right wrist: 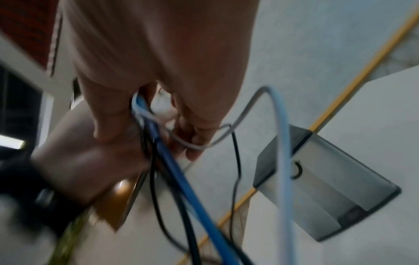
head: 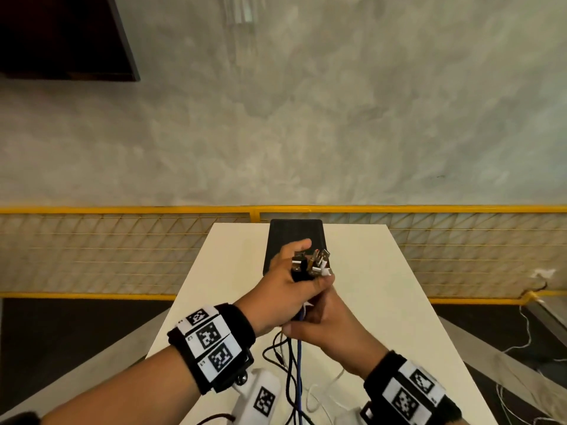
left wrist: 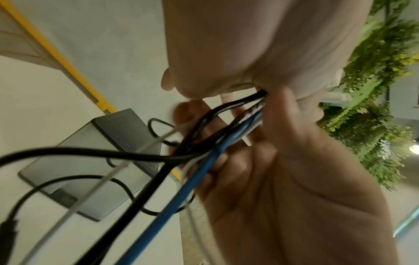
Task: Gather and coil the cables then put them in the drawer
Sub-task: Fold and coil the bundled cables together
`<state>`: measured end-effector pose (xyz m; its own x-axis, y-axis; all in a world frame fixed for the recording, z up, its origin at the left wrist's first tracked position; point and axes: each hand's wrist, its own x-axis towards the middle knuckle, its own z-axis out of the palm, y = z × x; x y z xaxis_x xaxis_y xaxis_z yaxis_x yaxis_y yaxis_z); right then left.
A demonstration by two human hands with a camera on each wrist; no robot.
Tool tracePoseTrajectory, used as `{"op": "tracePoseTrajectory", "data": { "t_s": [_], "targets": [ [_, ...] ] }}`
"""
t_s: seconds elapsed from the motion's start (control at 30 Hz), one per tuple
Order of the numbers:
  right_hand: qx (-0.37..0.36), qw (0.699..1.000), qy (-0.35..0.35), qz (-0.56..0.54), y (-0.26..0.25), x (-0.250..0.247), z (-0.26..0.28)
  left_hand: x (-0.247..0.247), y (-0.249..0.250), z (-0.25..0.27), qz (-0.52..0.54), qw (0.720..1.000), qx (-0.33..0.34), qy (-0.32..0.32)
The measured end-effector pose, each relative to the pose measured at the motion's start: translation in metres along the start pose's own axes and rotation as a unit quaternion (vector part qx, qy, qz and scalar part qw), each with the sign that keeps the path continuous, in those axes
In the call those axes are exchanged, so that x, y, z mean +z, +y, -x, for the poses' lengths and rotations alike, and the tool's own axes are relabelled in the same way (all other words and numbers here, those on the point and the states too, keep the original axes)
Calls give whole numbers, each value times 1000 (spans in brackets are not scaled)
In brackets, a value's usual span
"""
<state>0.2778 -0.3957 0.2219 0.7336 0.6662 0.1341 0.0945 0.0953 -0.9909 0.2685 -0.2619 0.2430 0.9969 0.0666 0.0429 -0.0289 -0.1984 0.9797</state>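
Both of my hands are wrapped round one bunch of cables (head: pixel 299 348). My left hand (head: pixel 285 289) is fisted on the upper part of the bunch, just under the plugs (head: pixel 311 262), which stick out above my thumb in a spiky cluster of metal USB ends with black and white housings. My right hand (head: pixel 322 320) sits directly below and touching it, fingers curled round the same strands; from the head view my palm hides how tightly they close, though the left wrist view shows my fingers (left wrist: pixel 226 161) folded over them.

Below my hands the strands hang loose and spread onto the white table (head: pixel 399 286): a thick blue cord (head: pixel 299 363) with a smooth round jacket, several thin black ones, and pale white ones that loop near the table's near edge, where the frame cuts them off. Both wrist views are smeared, so I cannot count the strands or follow any single one to its end.

A dark, matte, box-shaped drawer (head: pixel 285 234) with rounded corners sits on the far part of the table, beyond my hands; my left hand covers its near right corner, and I cannot tell from here whether it stands open. Behind the table runs a yellow mesh fence (head: pixel 122 250) against a mottled grey wall.
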Motion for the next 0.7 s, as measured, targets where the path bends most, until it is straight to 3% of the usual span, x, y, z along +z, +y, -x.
{"op": "tracePoseTrajectory", "data": {
  "t_s": [0.17, 0.27, 0.57, 0.7],
  "targets": [
    [10, 997, -3, 78, 4, 7, 5, 1, 16, 9, 48, 997, 17, -63],
    [9, 997, 19, 72, 6, 6, 5, -1, 21, 14, 129, 990, -3, -53],
    [8, 986, -30, 166, 5, 10, 2, -2, 9, 24, 81, 981, -91, -154],
    [30, 989, -51, 135, -1, 12, 4, -1, 10, 23, 99, 983, -94, -125]
  ]
}}
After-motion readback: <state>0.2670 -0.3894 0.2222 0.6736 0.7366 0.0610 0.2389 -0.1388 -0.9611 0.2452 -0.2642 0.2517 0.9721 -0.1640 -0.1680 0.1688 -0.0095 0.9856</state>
